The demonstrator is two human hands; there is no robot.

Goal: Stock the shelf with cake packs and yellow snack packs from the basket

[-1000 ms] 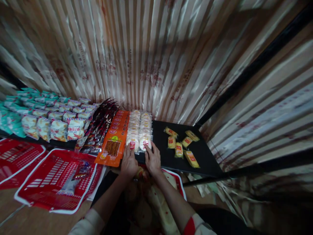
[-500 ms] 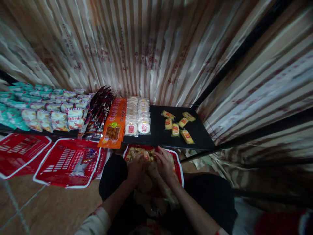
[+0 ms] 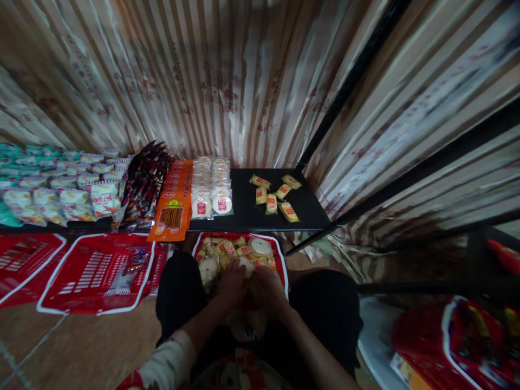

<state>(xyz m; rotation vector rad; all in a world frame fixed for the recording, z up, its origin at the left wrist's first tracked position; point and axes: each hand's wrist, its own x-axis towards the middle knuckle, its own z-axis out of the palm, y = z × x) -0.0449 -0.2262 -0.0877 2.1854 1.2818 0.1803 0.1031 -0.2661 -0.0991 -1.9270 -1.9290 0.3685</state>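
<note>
Red basket (image 3: 284, 265), hands (image 3: 266, 284) touching white packet (image 3: 245, 264)

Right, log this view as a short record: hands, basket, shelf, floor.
Left hand: at a pale packet, grip unclear
Right hand: at the same packet, grip unclear
Near basket: red, white-rimmed, holding yellow packets and pale round ones
Shelf: black; bears an orange pack, round white packs, six loose packets
Floor: brown tiles
</note>
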